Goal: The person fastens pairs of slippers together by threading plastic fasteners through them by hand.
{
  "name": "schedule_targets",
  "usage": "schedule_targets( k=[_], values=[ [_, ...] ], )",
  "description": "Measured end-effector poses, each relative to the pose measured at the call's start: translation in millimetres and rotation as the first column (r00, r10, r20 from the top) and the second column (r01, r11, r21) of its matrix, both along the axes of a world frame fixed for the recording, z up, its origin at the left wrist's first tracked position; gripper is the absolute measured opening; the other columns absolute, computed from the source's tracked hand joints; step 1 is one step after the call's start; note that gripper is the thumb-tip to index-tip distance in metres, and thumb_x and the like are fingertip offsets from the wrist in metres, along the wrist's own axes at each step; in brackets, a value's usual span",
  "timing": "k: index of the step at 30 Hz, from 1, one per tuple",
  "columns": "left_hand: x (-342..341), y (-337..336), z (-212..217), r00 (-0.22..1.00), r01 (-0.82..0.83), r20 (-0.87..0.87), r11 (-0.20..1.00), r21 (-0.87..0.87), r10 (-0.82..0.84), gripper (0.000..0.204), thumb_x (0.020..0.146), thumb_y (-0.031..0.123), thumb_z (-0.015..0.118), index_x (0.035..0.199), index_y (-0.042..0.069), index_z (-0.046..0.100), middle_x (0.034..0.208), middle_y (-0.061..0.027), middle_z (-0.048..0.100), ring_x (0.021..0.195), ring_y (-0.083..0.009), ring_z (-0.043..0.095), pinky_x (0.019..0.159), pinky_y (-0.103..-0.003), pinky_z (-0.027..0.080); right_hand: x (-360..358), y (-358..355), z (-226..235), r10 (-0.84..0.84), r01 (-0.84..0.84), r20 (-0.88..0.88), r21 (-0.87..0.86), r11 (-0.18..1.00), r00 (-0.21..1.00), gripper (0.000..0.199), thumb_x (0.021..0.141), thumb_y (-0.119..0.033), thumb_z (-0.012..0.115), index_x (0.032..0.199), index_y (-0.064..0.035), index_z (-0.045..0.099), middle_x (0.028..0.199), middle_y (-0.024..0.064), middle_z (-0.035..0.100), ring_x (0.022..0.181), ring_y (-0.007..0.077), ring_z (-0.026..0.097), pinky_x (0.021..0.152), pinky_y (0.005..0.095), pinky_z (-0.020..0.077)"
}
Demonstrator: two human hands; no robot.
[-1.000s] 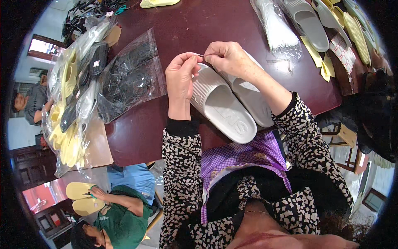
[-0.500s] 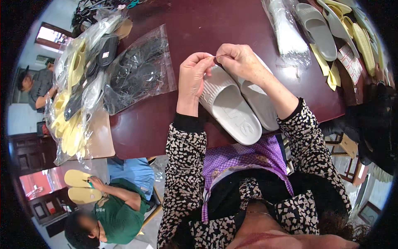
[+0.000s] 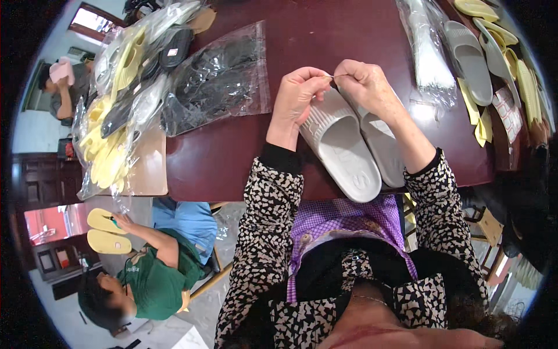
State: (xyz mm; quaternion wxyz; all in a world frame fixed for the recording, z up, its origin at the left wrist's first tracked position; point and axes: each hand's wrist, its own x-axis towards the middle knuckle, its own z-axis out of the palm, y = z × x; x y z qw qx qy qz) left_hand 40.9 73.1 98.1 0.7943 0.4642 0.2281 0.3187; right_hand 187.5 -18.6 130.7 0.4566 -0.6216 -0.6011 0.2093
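Observation:
A pair of light grey slide sandals lies side by side in front of me, the left slide and the right slide, with ribbed straps at the far end. Just above those straps my left hand and my right hand meet, fingertips pinched together. Between them runs a short thin strand, too small to make out fully. Both fists are closed, and my right wrist passes over the right slide, hiding part of its strap.
On the dark red table, bagged yellow, black and white slides pile up at left beside a clear bag of black items. At right lie a bundle of clear bags and a grey slide. A co-worker holds yellow slides.
The whole view has shifted, so the table's things sit further right. Both hands keep their pinch over the slides. At the far left, a person now holds a pink cloth up to their head.

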Motion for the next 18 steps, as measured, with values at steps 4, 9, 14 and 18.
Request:
schedule_targets(
  k=[4,9,14,18],
  values=[
    [1,6,-3,1.000,0.028,-0.014,1.000,0.009,-0.028,0.006,0.080,0.002,0.062,0.086,0.000,0.063,0.073,-0.0058,0.062,0.058,-0.0091,0.054,0.054,-0.021,0.043,3,3,2,0.003,-0.003,-0.002,0.025,1.000,1.000,0.008,0.083,-0.007,0.055,0.082,-0.0004,0.059,0.066,0.0044,0.058,0.062,0.0093,0.053,0.058,0.0267,0.0439],
    [1,10,-5,1.000,0.028,-0.009,0.999,0.039,-0.028,0.007,0.080,0.002,0.062,0.087,0.001,0.064,0.073,-0.0041,0.062,0.059,-0.0090,0.054,0.054,-0.021,0.044,7,8,-4,0.055,-0.063,0.079,0.101,0.993,0.995,0.008,0.082,-0.008,0.056,0.083,-0.0005,0.059,0.068,0.0108,0.059,0.064,0.0195,0.058,0.060,0.0310,0.0455],
    [-1,0,3,0.999,-0.037,-0.016,0.998,0.043,0.038,0.005,0.078,0.005,0.063,0.083,0.003,0.064,0.069,0.0007,0.060,0.057,-0.0051,0.052,0.052,-0.018,0.041,1,9,1,0.048,-0.062,0.106,0.143,0.988,0.993,0.007,0.082,-0.006,0.054,0.080,-0.0014,0.059,0.070,0.0129,0.058,0.066,0.0246,0.058,0.062,0.0328,0.0457],
    [2,0,-4,0.999,0.041,0.013,0.998,0.040,-0.041,0.005,0.078,0.003,0.062,0.083,0.004,0.063,0.069,-0.0001,0.059,0.058,-0.0065,0.052,0.053,-0.020,0.042,2,4,-2,0.049,-0.068,0.119,0.159,0.985,0.992,0.007,0.081,-0.004,0.052,0.078,-0.0005,0.058,0.067,0.0081,0.057,0.063,0.0169,0.055,0.059,0.0288,0.0435]
  ],
)
